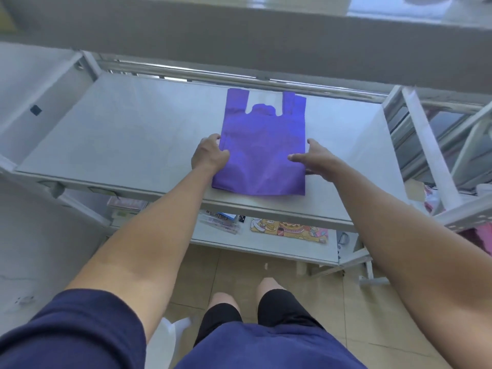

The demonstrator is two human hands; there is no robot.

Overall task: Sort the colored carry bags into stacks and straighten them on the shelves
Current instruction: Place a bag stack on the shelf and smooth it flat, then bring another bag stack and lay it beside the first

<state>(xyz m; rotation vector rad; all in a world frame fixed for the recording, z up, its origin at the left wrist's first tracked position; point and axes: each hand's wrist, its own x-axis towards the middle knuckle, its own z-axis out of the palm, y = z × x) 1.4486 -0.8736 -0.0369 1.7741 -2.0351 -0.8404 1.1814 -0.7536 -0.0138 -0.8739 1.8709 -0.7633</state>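
A purple carry bag (262, 147) lies flat on the white shelf (119, 134), handles pointing away from me, its bottom edge near the shelf's front lip. My left hand (210, 155) rests on the bag's left edge with fingers curled over it. My right hand (316, 158) presses on the bag's right edge, thumb pointing inward across the bag and fingers spread along the side. Whether this is one bag or a thin stack I cannot tell.
A lower shelf (266, 249) holds a cartoon-printed flat item (290, 231) and several small packets (221, 221). Metal uprights stand at left (87, 65) and right (426, 145). A neighbouring rack (452, 145) is at the right. Tiled floor lies below.
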